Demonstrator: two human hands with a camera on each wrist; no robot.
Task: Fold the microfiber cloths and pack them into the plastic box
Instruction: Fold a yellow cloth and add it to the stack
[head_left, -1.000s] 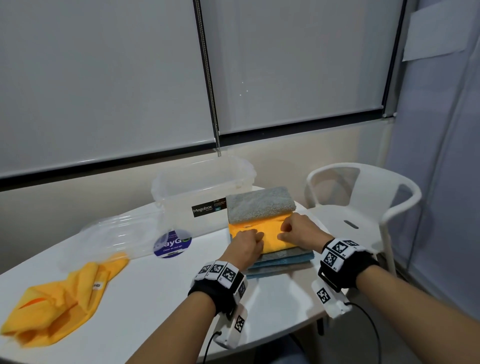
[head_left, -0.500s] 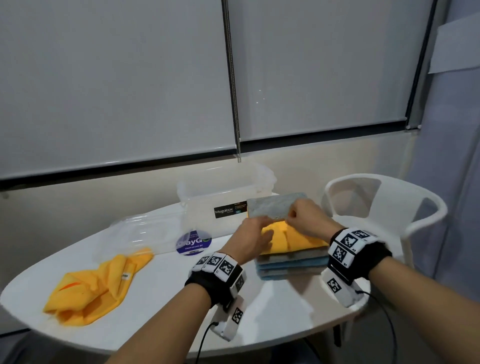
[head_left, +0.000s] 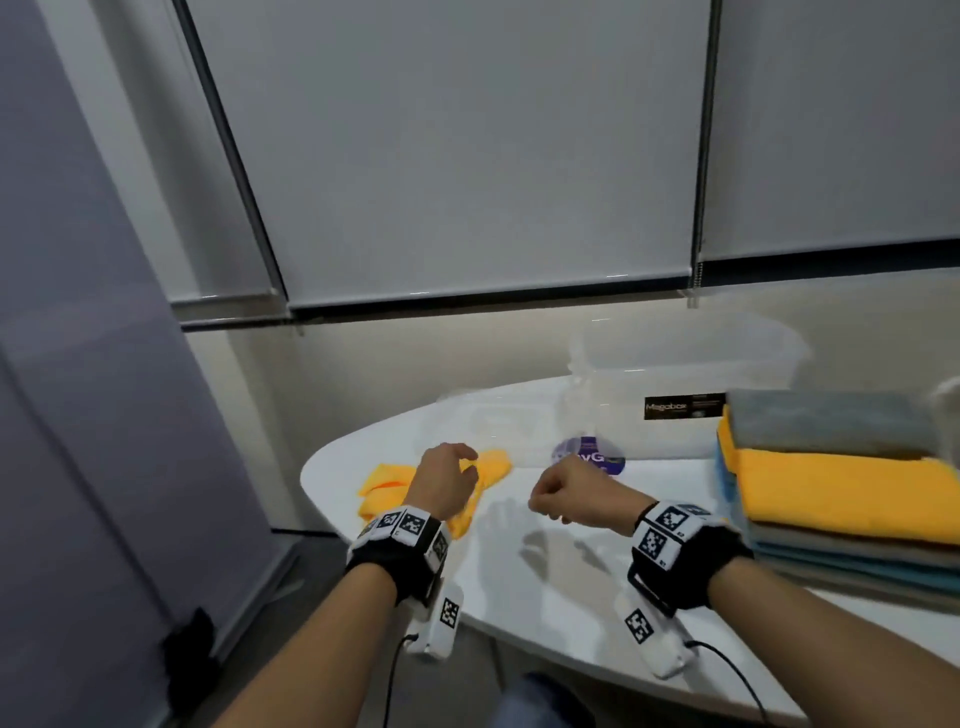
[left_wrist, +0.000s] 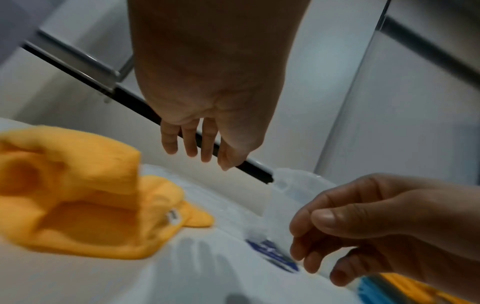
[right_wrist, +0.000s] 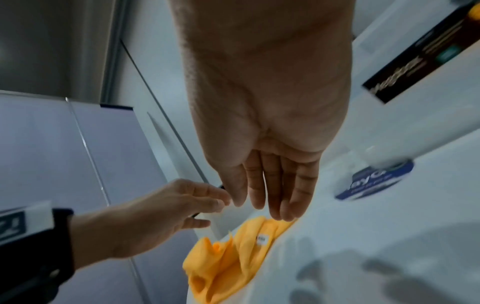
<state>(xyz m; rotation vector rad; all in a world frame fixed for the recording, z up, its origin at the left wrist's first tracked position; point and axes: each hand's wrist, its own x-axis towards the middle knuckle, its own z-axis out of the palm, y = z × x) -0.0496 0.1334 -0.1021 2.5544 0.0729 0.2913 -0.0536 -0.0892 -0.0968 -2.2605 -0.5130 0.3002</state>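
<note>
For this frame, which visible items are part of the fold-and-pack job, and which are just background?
Job items:
- crumpled yellow cloth, unfolded
- stack of folded cloths
- clear plastic box
- box lid, lying on the table
- left hand and right hand, both holding nothing

Background:
- white table
- roller blinds

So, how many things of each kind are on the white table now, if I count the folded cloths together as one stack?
Plastic box: 1
Box lid: 1
Loose yellow cloth: 1
Stack of folded cloths: 1
Total: 4
</note>
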